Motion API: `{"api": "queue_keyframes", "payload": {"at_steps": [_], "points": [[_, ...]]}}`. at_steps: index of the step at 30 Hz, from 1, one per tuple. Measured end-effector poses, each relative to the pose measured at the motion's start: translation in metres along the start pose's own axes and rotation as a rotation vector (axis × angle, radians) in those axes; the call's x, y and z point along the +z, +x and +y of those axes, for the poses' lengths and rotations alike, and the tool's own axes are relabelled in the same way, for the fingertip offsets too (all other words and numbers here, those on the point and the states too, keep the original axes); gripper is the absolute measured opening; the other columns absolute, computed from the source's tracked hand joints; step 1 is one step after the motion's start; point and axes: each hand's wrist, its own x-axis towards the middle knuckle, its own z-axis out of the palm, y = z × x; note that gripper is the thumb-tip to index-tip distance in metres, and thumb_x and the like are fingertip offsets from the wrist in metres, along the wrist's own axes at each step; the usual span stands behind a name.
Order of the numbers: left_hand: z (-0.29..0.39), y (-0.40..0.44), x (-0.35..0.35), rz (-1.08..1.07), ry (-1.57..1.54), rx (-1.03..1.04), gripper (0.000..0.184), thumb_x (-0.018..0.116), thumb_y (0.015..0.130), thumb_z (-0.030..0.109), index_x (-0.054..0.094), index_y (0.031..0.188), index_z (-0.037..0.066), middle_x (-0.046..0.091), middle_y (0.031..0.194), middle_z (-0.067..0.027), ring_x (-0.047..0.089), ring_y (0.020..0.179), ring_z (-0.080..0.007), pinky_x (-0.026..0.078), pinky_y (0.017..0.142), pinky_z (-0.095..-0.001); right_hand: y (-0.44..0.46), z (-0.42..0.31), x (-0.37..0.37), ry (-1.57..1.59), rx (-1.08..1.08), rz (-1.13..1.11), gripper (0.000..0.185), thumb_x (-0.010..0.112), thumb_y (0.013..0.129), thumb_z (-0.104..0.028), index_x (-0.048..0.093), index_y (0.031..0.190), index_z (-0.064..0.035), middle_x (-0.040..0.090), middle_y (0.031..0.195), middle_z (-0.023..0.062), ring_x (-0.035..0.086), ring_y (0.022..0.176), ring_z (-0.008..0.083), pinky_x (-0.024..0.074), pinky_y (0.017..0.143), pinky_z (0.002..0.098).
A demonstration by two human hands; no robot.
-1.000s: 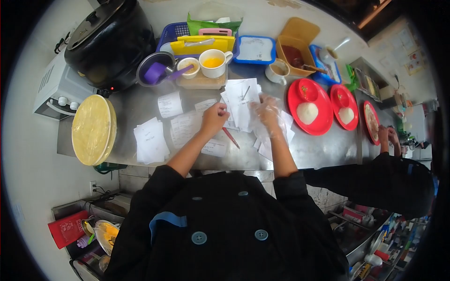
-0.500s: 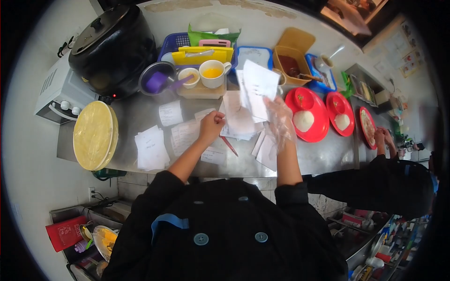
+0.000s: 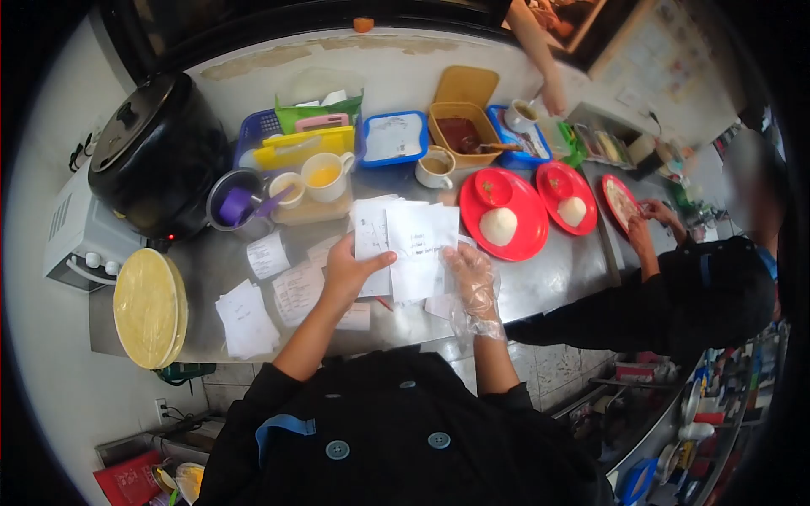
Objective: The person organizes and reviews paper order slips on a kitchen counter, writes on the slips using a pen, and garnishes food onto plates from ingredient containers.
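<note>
My left hand [image 3: 353, 268] is closed on the left side of some white paper slips [image 3: 422, 249], its thumb on top. On their right edge is my right hand [image 3: 474, 274], in a clear plastic glove, with the fingers closed on the paper. The slips are held above the steel counter, and handwriting shows on the front one. Printed slips [image 3: 297, 291] and a stack of white slips [image 3: 246, 320] lie to the left. Part of a red pen [image 3: 384, 304] shows below the held papers.
Two red plates [image 3: 523, 221] [image 3: 580, 202] with rice mounds stand at the right. Behind are cups [image 3: 325, 175], a sauce tub [image 3: 460, 131] and a blue basket [image 3: 257, 126]. A black cooker [image 3: 160, 160] is at left. A co-worker's hands [image 3: 645, 228] touch another plate; another person's arm [image 3: 540, 59] reaches in above.
The view has shifted. My right hand has brought the lifted slips back toward me, and my left hand has taken hold of them. Another person's arm has appeared at the top.
</note>
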Motion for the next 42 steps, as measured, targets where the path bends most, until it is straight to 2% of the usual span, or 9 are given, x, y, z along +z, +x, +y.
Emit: {"api": "queue_keyframes", "payload": {"at_steps": [3,9,19,22,27,34,37,40,42], "points": [[-0.002,0.001,0.011,0.004,-0.032,0.007,0.031,0.066,0.077,0.005,0.055,0.105,-0.002,0.062,0.099,-0.0099,0.059,0.088,-0.013,0.047,0.079,-0.0263,-0.011,0.006,-0.001,0.229,-0.009,0.024,0.02,0.061,0.082,-0.008,0.062,0.096,0.0057,0.064,0.083,0.0053,0.055,0.074,0.0088,0.0442,0.066,0.0226],[-0.007,0.003,0.019,-0.013,-0.024,0.021,0.03,0.064,0.08,0.007,0.055,0.108,-0.001,0.062,0.1,-0.0082,0.058,0.089,-0.0128,0.046,0.08,-0.0259,-0.018,0.024,-0.014,0.344,0.047,0.251,0.021,0.066,0.078,-0.009,0.063,0.093,0.0051,0.064,0.082,0.0073,0.056,0.071,0.0102,0.0451,0.066,0.0229],[-0.009,0.003,0.026,0.015,0.043,0.031,0.033,0.066,0.078,0.008,0.054,0.108,-0.001,0.062,0.101,-0.0089,0.059,0.089,-0.0139,0.046,0.08,-0.0261,-0.017,0.029,-0.02,0.217,0.077,0.211,0.021,0.065,0.081,-0.014,0.064,0.091,0.0037,0.063,0.08,0.0029,0.053,0.068,0.0071,0.0433,0.062,0.0215],[-0.009,0.002,0.025,0.038,-0.023,0.028,0.034,0.065,0.079,0.011,0.054,0.109,-0.003,0.061,0.1,-0.0103,0.058,0.09,-0.0152,0.045,0.079,-0.0272,-0.014,0.042,-0.019,0.323,0.083,0.26,0.022,0.062,0.083,-0.013,0.061,0.096,0.0053,0.062,0.087,0.006,0.056,0.074,0.0096,0.0452,0.067,0.0215],[-0.016,0.004,0.024,0.063,0.03,-0.006,0.035,0.064,0.08,0.013,0.053,0.11,-0.003,0.061,0.101,-0.0106,0.057,0.091,-0.0159,0.045,0.08,-0.0275,-0.013,0.039,-0.018,0.49,0.139,0.245,0.024,0.064,0.082,-0.017,0.063,0.098,0.0026,0.061,0.083,0.0012,0.053,0.07,0.0064,0.0427,0.063,0.0209],[-0.029,0.001,0.034,-0.02,0.142,0.044,0.035,0.06,0.083,0.014,0.051,0.111,-0.003,0.06,0.103,-0.0115,0.056,0.093,-0.0176,0.043,0.082,-0.0288,-0.014,0.046,-0.014,0.214,0.168,0.3,0.023,0.065,0.082,-0.018,0.063,0.094,0.0025,0.061,0.08,0.0003,0.053,0.07,0.0071,0.043,0.063,0.0205],[-0.027,0.002,0.033,0.036,0.095,0.006,0.034,0.057,0.085,0.015,0.05,0.112,-0.003,0.059,0.104,-0.0114,0.055,0.094,-0.017,0.042,0.083,-0.0281,-0.014,0.047,-0.022,0.292,0.158,0.368,0.023,0.066,0.081,-0.015,0.062,0.094,0.003,0.062,0.081,0.0019,0.055,0.07,0.0087,0.0448,0.063,0.0212],[-0.031,0.005,0.035,0.046,0.021,-0.038,0.034,0.055,0.088,0.018,0.049,0.114,-0.003,0.058,0.105,-0.0111,0.054,0.096,-0.016,0.041,0.084,-0.0273,-0.016,0.035,-0.027,0.741,0.113,0.385,0.021,0.066,0.078,-0.008,0.059,0.094,0.0034,0.063,0.084,0.007,0.059,0.071,0.0132,0.0484,0.067,0.0251],[-0.035,0.005,0.038,0.022,-0.007,-0.055,0.035,0.054,0.089,0.02,0.048,0.115,-0.003,0.057,0.106,-0.0108,0.053,0.096,-0.0155,0.041,0.085,-0.0269,-0.014,0.039,-0.028,0.744,0.131,0.394,0.019,0.066,0.078,-0.008,0.059,0.093,0.0035,0.063,0.085,0.0075,0.059,0.072,0.014,0.0482,0.067,0.0251]]}}
